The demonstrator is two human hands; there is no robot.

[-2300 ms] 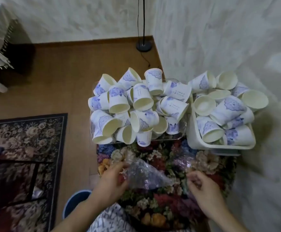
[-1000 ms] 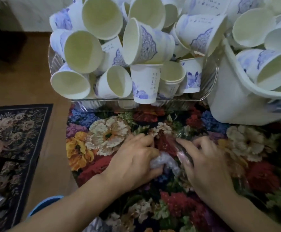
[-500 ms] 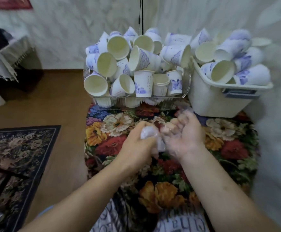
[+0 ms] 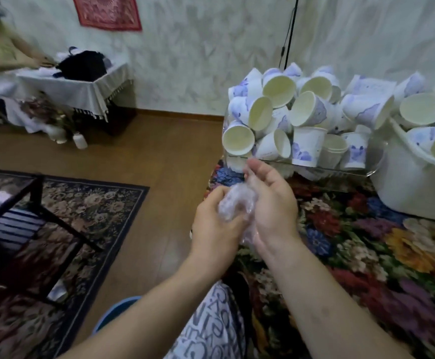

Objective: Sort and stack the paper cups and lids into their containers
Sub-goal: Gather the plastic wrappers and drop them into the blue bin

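1. A crumpled clear plastic bag (image 4: 237,204) is held between both hands above the left edge of a floral cloth (image 4: 353,242).
2. The bag is gripped by the left hand (image 4: 217,229), whose fingers are curled round its lower left side.
3. The bag is also held against the palm of the right hand (image 4: 269,200); the thumb is pressed at its lower part, while the fingers are only loosely bent and raised above it.
4. Paper cups (image 4: 307,117), white with blue print, are piled loosely in a clear tray (image 4: 340,172) at the far side of the cloth. Most are tipped on their sides with their mouths turned outward; a few at the front are stood upright.
5. More cups are heaped in a white tub (image 4: 405,185), which is set just to the right of the tray.
6. No lids can be told apart from the cups.
7. A dark patterned rug (image 4: 94,211) is laid on the wooden floor to the left, and a black-framed glass table (image 4: 12,203) is stood upon it.
8. A low table draped in white cloth (image 4: 81,86) is placed by the far wall, with another person's arm (image 4: 12,55) seen above it.
9. A red hanging (image 4: 107,11) is fixed to the wall.
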